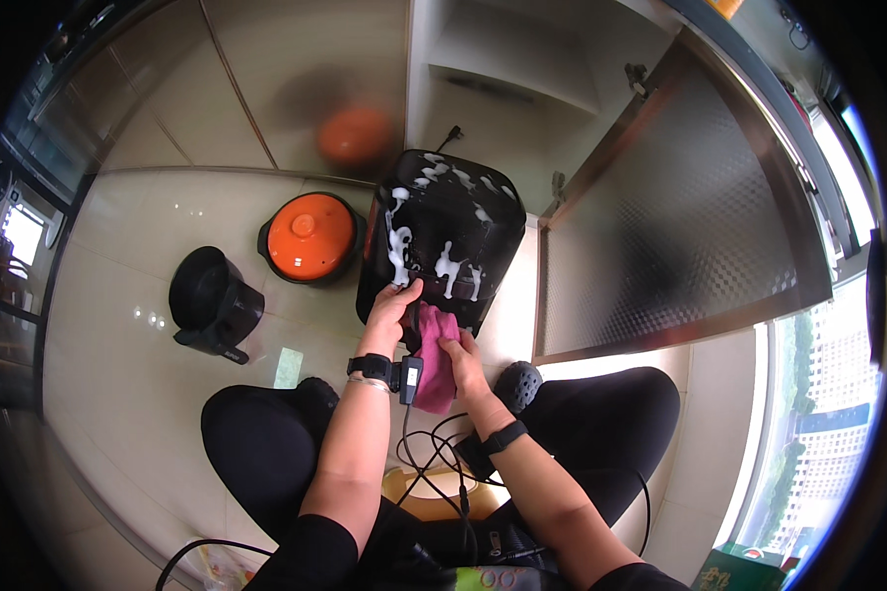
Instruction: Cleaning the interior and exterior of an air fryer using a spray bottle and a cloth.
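In front of me on the floor stands a black air fryer body (451, 229), its rounded top streaked with white foam. My left hand (392, 310) grips its near upper edge, with the thumb pointing right; some of the fingers are hidden. A pink cloth (436, 369) hangs from my right hand (461, 358), pinched between thumb and fingers. The cloth's upper end reaches the near face of the fryer. Behind the fryer, its black power plug (454, 134) lies at the open cabinet.
To the left are a black fryer basket with handle (218, 303) and a black pot with an orange lid (312, 235). An open textured-glass cabinet door (673, 214) juts out at right. Tangled black cables (443, 451) hang between my knees, above a yellowish stool (406, 491).
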Tool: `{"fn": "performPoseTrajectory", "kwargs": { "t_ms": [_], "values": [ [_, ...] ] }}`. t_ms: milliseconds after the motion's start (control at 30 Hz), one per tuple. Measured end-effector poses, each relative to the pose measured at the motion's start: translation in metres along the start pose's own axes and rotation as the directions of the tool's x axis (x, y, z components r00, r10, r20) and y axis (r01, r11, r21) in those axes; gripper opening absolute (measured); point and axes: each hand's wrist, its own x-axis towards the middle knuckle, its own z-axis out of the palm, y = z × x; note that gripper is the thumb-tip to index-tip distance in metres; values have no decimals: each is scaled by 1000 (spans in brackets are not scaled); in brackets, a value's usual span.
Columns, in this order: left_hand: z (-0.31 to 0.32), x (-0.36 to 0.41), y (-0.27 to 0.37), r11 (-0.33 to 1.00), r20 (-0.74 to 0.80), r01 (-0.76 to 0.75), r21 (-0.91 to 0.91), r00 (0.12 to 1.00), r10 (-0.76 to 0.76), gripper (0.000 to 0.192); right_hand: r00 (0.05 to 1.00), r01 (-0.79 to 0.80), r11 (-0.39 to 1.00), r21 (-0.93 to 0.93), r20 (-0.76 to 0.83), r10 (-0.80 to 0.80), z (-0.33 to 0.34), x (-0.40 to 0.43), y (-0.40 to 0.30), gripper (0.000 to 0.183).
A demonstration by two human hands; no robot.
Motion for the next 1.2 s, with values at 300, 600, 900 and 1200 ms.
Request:
{"fn": "performPoseTrajectory", "kwargs": {
  "t_ms": [300, 600, 900, 1200],
  "values": [
    [6, -2, 3, 997, -57, 75, -25, 995, -76, 18, 994, -49, 998, 29, 101, 46, -18, -2, -3, 35],
    [12, -2, 5, 998, -157, 56, 8, 986, -54, 23, 930, -122, 977, -177, 324, 175, -11, 0, 3, 85],
    [-3, 12, -2, 993, -191, 75, 95, 980, -56, 38, 954, -126, 984, -129, 257, 156, -4, 6, 22, 50],
    [-13, 12, -1, 969, -208, 152, 195, 972, -111, 37, 964, -146, 975, -169, 195, 179, -42, 22, 16, 39]
  ]
}}
